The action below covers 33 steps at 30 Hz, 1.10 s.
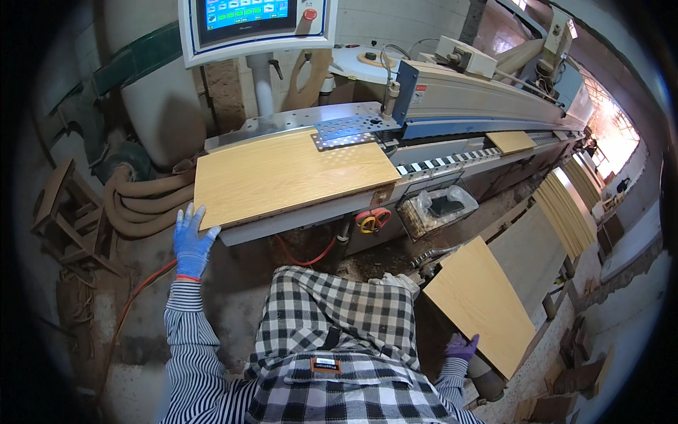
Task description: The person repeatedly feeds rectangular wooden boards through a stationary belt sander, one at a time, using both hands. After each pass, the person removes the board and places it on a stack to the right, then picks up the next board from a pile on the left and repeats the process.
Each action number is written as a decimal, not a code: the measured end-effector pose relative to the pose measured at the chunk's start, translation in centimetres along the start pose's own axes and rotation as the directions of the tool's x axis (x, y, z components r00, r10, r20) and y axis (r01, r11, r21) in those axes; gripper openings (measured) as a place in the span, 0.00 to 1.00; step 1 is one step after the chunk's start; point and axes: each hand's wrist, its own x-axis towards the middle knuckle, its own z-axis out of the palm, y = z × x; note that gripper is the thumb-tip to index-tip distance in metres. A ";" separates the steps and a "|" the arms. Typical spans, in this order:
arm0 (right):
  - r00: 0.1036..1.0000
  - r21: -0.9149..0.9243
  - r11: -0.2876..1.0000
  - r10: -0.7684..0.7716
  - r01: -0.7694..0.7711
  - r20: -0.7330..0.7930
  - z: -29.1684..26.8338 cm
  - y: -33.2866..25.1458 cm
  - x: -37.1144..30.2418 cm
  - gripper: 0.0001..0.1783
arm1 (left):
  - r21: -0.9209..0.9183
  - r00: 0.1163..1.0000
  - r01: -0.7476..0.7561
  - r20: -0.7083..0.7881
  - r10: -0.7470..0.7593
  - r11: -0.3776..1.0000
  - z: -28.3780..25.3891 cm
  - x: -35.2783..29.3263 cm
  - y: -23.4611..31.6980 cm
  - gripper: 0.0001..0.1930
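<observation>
A large light wood-grain panel [289,177] lies flat on the bed of a long machine in front of me. My left hand [192,244], in a blue-coated glove, touches the panel's near left corner, its fingers stretched along the left edge and the thumb apart. A second wood-grain panel [487,304] slants at my right, over a grey flat support. On its near left edge is my right hand [460,348], in a purple glove; the thumb shows beside the edge and the fingers are partly hidden.
A control screen [247,14] with a red button stands above. Farther along the machine lies a smaller panel [510,142]. Stacked panels [565,212] stand at the right. Below the machine hang a bin [438,210] and red-yellow tape [372,220]. Thick hoses [145,205] curve at the left.
</observation>
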 end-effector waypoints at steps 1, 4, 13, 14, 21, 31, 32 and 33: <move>0.999 0.072 0.997 -0.008 0.005 0.039 -2.3 -2.1 1.6 0.35 | -0.065 1.000 0.010 0.007 -0.010 0.998 0.1 0.0 -0.1 0.31; 0.861 0.019 0.993 0.089 -0.114 0.501 -6.5 -4.2 3.9 0.34 | -0.208 0.999 0.041 0.011 -0.039 0.977 0.2 -0.2 -0.4 0.29; 0.987 0.088 0.983 -0.158 0.159 -0.022 -4.1 -2.4 4.2 0.47 | -0.318 0.999 0.036 -0.014 -0.043 0.947 0.8 -0.2 -1.2 0.30; 0.985 0.055 0.984 -0.169 0.170 -0.019 -4.0 -2.3 3.8 0.50 | -0.316 0.999 0.029 -0.012 -0.034 0.948 0.8 -0.2 -1.2 0.30; 0.971 0.100 0.966 -0.238 0.240 -0.034 -2.8 -1.6 2.3 0.59 | -0.344 0.998 0.056 0.015 -0.054 0.937 0.1 0.2 -0.6 0.32; 0.983 0.196 0.966 -0.181 0.171 0.033 -3.0 -2.4 2.1 0.47 | -0.446 0.997 0.065 0.001 -0.072 0.893 1.5 0.9 -1.1 0.35; 0.995 0.212 0.974 -0.093 0.083 0.039 -3.9 -3.4 2.3 0.45 | -0.483 0.997 0.070 0.000 -0.081 0.873 1.9 1.0 -0.9 0.36; 0.999 0.229 0.973 -0.003 -0.007 0.045 -4.5 -3.8 2.5 0.43 | -0.518 0.996 0.073 -0.002 -0.087 0.852 2.1 1.1 -0.5 0.36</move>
